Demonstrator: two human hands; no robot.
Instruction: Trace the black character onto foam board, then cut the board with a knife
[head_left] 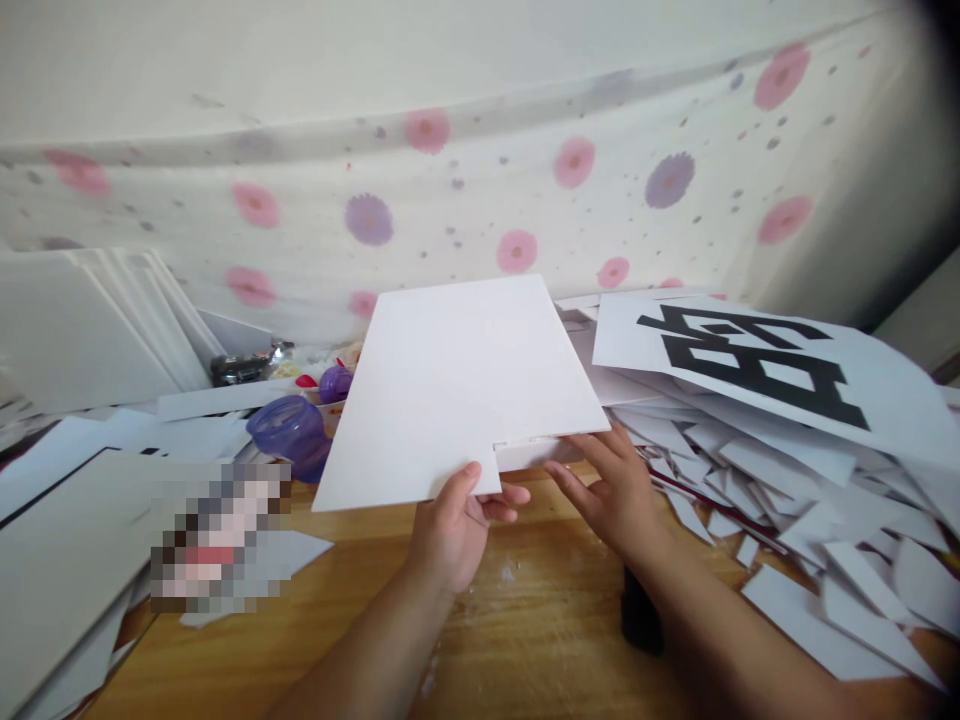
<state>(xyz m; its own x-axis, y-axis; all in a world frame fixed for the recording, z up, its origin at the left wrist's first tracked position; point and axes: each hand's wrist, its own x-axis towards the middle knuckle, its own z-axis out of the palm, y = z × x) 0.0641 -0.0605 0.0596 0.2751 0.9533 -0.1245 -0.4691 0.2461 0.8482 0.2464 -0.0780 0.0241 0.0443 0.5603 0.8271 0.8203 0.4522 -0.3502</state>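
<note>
My left hand [450, 525] pinches the near edge of a large white board [457, 385], thumb on top and fingers underneath, holding it tilted up above the wooden table [360, 620]. A rectangular notch is cut out of the board's near right corner. My right hand [611, 485] reaches under that notched edge with its fingers stretched out, touching the board's underside and a white strip beneath it.
A sheet printed with a big black character [757, 355] lies on a heap of white offcuts [787, 510] at the right. A purple plastic container [289, 430] and white sheets [82, 520] lie at the left. A flowered cloth [480, 200] hangs behind. A dark object [640, 615] sits under my right forearm.
</note>
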